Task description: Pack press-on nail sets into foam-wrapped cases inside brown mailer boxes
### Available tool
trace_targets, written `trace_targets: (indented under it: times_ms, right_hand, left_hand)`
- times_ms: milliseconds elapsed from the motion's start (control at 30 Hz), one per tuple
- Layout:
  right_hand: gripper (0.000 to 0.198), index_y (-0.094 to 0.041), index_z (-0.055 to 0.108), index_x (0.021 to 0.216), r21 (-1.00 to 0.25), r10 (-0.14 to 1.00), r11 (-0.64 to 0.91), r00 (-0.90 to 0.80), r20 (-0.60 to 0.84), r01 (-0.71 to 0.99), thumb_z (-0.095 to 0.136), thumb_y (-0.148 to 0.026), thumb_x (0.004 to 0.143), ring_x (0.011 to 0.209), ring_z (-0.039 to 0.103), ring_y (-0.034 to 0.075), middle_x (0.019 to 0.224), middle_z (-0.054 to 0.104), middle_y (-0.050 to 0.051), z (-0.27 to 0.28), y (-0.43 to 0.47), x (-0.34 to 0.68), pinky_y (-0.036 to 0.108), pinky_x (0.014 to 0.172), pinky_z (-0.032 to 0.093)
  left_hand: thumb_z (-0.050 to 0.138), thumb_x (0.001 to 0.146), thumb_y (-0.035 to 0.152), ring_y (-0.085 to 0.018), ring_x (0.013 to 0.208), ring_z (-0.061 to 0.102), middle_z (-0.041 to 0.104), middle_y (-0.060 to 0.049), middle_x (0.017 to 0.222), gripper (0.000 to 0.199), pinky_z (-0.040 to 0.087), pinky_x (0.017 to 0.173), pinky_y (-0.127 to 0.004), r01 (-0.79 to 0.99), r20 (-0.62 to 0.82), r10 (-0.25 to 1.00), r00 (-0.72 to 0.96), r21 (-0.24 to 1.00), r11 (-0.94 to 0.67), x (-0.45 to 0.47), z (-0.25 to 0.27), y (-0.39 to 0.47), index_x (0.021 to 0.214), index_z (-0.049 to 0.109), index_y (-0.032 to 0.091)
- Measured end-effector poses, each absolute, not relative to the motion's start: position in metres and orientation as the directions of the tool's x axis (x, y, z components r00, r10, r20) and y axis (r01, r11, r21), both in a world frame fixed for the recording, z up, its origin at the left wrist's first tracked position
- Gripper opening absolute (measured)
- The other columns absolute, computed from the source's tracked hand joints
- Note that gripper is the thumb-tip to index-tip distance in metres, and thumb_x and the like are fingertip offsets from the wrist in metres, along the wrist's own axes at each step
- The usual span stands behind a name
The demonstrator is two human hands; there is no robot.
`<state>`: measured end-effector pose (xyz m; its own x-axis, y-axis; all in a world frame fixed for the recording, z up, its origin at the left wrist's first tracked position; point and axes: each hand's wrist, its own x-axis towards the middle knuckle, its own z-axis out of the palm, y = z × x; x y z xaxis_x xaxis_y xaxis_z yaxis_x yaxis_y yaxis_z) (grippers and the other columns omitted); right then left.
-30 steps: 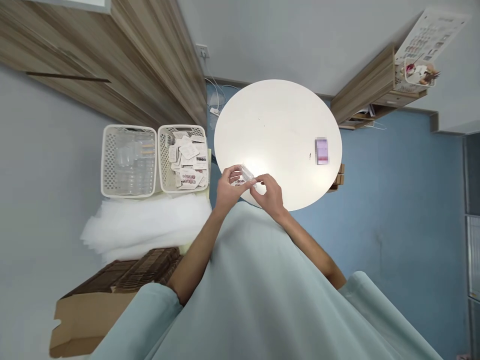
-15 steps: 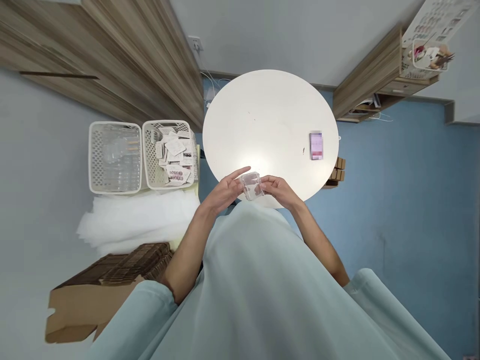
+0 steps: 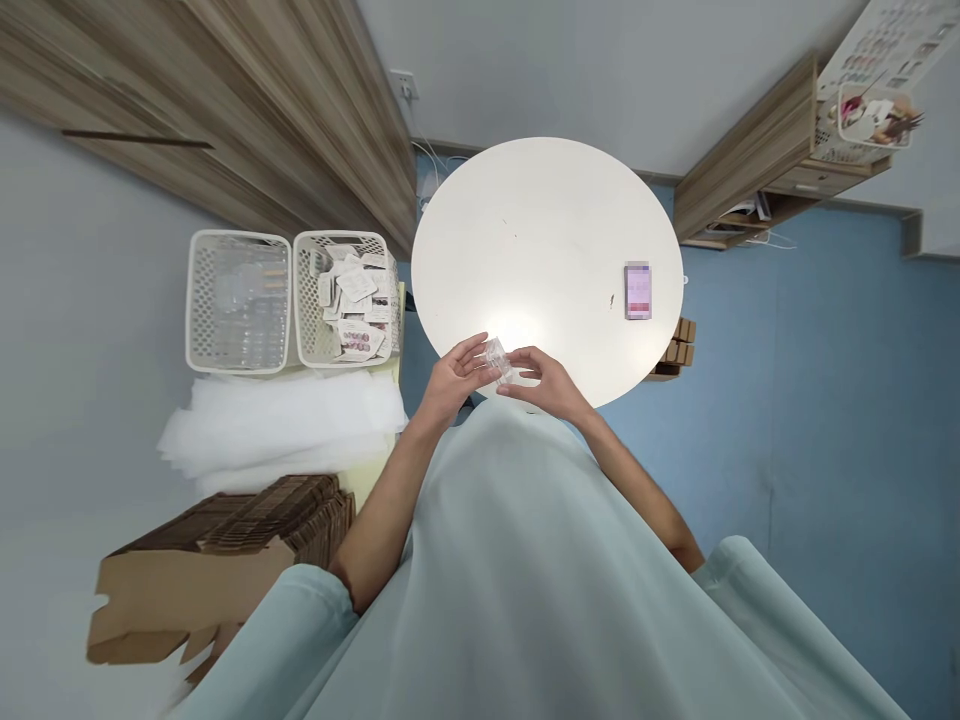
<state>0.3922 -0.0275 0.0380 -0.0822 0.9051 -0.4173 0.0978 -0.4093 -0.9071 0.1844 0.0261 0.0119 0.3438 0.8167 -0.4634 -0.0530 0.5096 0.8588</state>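
Observation:
Between my hands, over the near edge of the round white table [image 3: 547,230], is a small clear plastic box [image 3: 497,360], tilted so that one narrow side faces up. My left hand [image 3: 455,378] grips its left side, with the thumb below and the fingers above. Curved around the right side is my right hand [image 3: 546,382], its thumb and fingertips at the box's edges. Whether the box holds anything is too small to make out.
A phone [image 3: 638,291] lies on the table's right part. To the left stand a basket of clear plastic boxes [image 3: 289,300] and a basket of printed cards [image 3: 388,300]. White sheets [image 3: 285,420] and folded brown cardboard [image 3: 180,600] lie nearer. Small brown boxes [image 3: 679,345] sit beyond the table's right edge.
The clear box has been turned from showing its broad face to a narrow side. My right hand has opened wider around it, and the view has shifted slightly.

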Motion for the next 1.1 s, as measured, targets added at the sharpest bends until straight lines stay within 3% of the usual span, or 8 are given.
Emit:
trace_targets:
  times_ms: [233,500,667,833,933,1033,1100]
  right_hand:
    - [0.059,-0.026,0.071,0.114,-0.9,0.893,-0.437,-0.116,-0.435,0.007,0.099,-0.052,0.069,0.121,0.074,0.027,0.125,0.078,0.007,0.036,-0.031,0.381,0.051,0.119,0.054]
    - [0.061,-0.026,0.074,0.112,-0.889,0.886,-0.454,-0.145,-0.441,-0.067,0.101,-0.055,0.066,0.118,0.076,0.027,0.123,0.08,0.007,0.04,-0.03,0.384,0.051,0.119,0.054]
    - [0.059,-0.026,0.075,0.113,-0.879,0.878,-0.466,-0.182,-0.443,-0.106,0.099,-0.057,0.07,0.115,0.076,0.026,0.118,0.08,0.007,0.047,-0.029,0.392,0.048,0.116,0.056]
    - [0.051,-0.025,0.075,0.113,-0.907,0.91,-0.41,-0.117,-0.399,-0.093,0.09,-0.062,0.08,0.116,0.075,0.026,0.121,0.08,0.007,0.044,-0.028,0.398,0.045,0.112,0.056]
    - [0.052,-0.025,0.076,0.116,-0.93,0.93,-0.365,-0.065,-0.363,-0.036,0.083,-0.067,0.085,0.114,0.074,0.026,0.121,0.08,0.007,0.039,-0.028,0.398,0.044,0.108,0.057]
    - [0.052,-0.025,0.077,0.115,-0.936,0.937,-0.348,0.042,-0.346,0.055,0.075,-0.071,0.09,0.106,0.075,0.026,0.114,0.08,0.006,0.034,-0.027,0.399,0.044,0.102,0.059]
    - [0.051,-0.025,0.077,0.111,-0.935,0.935,-0.345,0.122,-0.334,0.082,0.072,-0.073,0.091,0.1,0.075,0.026,0.109,0.08,0.006,0.029,-0.026,0.401,0.044,0.099,0.06]
  left_hand:
    - [0.101,0.068,0.049,-0.038,0.135,0.066,0.07,-0.017,0.146,0.089,0.054,0.117,-0.053,0.003,-0.476,0.804,0.357,0.861,0.509,0.171,0.022,0.018,0.146,0.069,0.02]
    - [0.1,0.068,0.053,-0.042,0.147,0.058,0.065,-0.019,0.155,0.095,0.049,0.122,-0.055,-0.001,-0.471,0.779,0.413,0.855,0.518,0.162,0.023,0.022,0.15,0.068,0.02]
    - [0.098,0.073,0.052,-0.042,0.153,0.051,0.06,-0.019,0.161,0.098,0.046,0.125,-0.056,-0.055,-0.437,0.731,0.524,0.839,0.541,0.153,0.03,0.028,0.159,0.059,0.022]
    - [0.093,0.081,0.05,-0.041,0.154,0.05,0.055,-0.016,0.166,0.083,0.046,0.125,-0.058,-0.072,-0.39,0.72,0.574,0.851,0.52,0.15,0.042,0.031,0.155,0.063,0.026]
    - [0.094,0.079,0.047,-0.041,0.145,0.058,0.059,-0.015,0.161,0.076,0.055,0.115,-0.055,-0.011,-0.397,0.733,0.552,0.876,0.482,0.148,0.041,0.03,0.148,0.069,0.026]
    - [0.095,0.077,0.043,-0.035,0.127,0.068,0.071,-0.017,0.142,0.075,0.061,0.104,-0.05,0.045,-0.417,0.744,0.522,0.885,0.464,0.148,0.033,0.028,0.145,0.071,0.021]
    - [0.095,0.077,0.042,-0.031,0.119,0.07,0.07,-0.017,0.14,0.076,0.063,0.1,-0.047,0.047,-0.413,0.751,0.515,0.889,0.456,0.15,0.028,0.025,0.145,0.071,0.02]
